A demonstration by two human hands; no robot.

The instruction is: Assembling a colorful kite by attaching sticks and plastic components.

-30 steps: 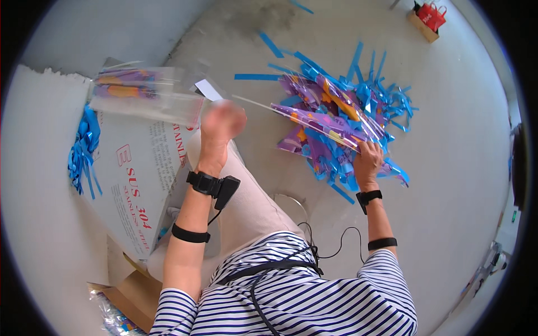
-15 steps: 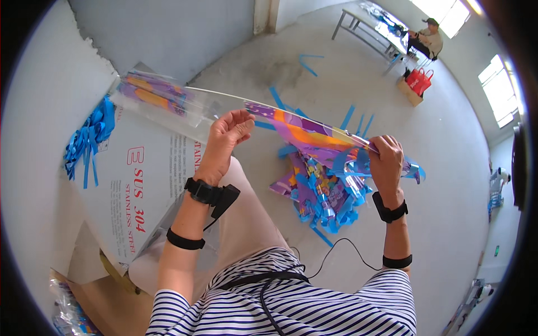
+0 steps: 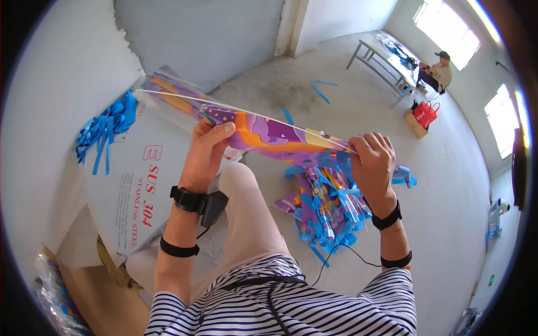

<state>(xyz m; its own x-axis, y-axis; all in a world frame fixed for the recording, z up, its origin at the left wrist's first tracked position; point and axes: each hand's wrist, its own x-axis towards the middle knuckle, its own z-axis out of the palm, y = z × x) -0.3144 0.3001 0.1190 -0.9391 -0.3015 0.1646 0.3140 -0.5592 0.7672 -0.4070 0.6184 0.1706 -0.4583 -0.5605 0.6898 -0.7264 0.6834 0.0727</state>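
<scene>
Both hands stretch a folded purple and orange printed sheet [image 3: 274, 134] above the knee [image 3: 238, 179], slanting down from left to right. The left hand [image 3: 210, 145] has its grip pinched on the near end, thumb lying across the front and the fingers mostly hidden behind. The right hand [image 3: 372, 168] has its grip clenched around the other end, together with a thin white stick [image 3: 263, 115] that runs along the upper edge and sticks out well past the left hand. Blue strips [image 3: 403, 176] poke out beyond the right hand.

On the floor [image 3: 443, 224], below the sheet, lies a loose pile [image 3: 333, 207] of similar purple sheets and blue strips. At left, a pale board [image 3: 162, 134] with red print carries more printed sheets [image 3: 176, 92] in clear plastic, behind the stick's free end; whether the stick touches them cannot be told. A bunch of blue ribbons [image 3: 109, 126] hangs at the board's far left corner. A cardboard box [image 3: 101, 291] sits at lower left.

Farther off, a person [image 3: 440, 75] sits at a table [image 3: 384, 57], near a red bag [image 3: 426, 115].
</scene>
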